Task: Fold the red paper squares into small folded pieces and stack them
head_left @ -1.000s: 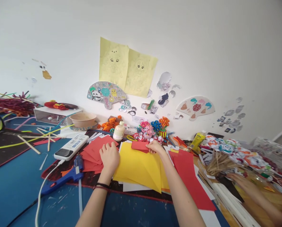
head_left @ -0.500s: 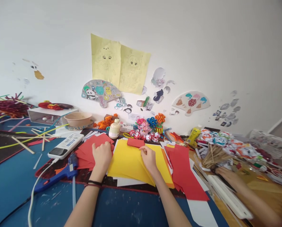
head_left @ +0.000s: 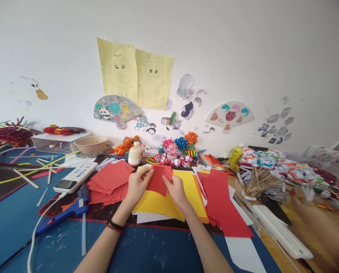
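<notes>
**A:** Starting at the left: what might go wrong there?

**B:** The blue glue gun lies on the counter just beside the loose red sheets, with its white cord trailing toward the near edge. I'd judge an elbow could snag that cord and drag the gun into the paper.

**A:** And the hands?

**B:** The left hand and right hand each pinch one side of a small red paper piece, held just above the yellow sheets. Both grips are narrow, closed on the paper. A pull from both sides could tear or crease it, I think.

**A:** Further right?

**B:** A long red strip overlaps the yellow stack; a sliding forearm might push it off. Beyond it another person's arm, blurred, is near a bundle of wooden sticks, so the two could bump.

**A:** The surface and room?

**B:** A blue counter, heavily cluttered, against a white wall with yellow drawings and paper fans taped up.
</notes>
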The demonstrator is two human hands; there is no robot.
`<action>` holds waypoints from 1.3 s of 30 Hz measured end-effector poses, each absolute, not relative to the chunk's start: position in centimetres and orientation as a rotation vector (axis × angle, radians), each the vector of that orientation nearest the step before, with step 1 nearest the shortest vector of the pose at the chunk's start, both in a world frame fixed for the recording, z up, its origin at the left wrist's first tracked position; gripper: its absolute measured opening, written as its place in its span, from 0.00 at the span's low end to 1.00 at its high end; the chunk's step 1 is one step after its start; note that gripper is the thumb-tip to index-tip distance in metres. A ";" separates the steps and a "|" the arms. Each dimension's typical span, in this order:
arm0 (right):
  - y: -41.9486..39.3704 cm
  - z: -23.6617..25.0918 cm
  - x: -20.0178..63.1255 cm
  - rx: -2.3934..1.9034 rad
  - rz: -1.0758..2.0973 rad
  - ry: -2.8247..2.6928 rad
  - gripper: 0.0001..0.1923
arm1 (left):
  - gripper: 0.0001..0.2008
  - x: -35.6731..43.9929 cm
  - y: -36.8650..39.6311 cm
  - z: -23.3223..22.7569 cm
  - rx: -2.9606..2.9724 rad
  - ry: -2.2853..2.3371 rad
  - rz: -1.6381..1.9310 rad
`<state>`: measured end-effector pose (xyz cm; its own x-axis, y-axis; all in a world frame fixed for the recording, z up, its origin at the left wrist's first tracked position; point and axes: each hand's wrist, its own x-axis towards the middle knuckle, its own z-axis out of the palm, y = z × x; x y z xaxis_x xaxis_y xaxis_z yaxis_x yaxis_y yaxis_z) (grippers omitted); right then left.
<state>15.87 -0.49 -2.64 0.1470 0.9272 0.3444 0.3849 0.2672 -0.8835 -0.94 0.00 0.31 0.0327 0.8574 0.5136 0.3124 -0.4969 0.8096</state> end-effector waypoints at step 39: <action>-1.4 -0.1 17.8 -0.906 1.119 -1.268 0.15 | 0.11 0.7 -0.9 0.7 1.914 1.090 1.251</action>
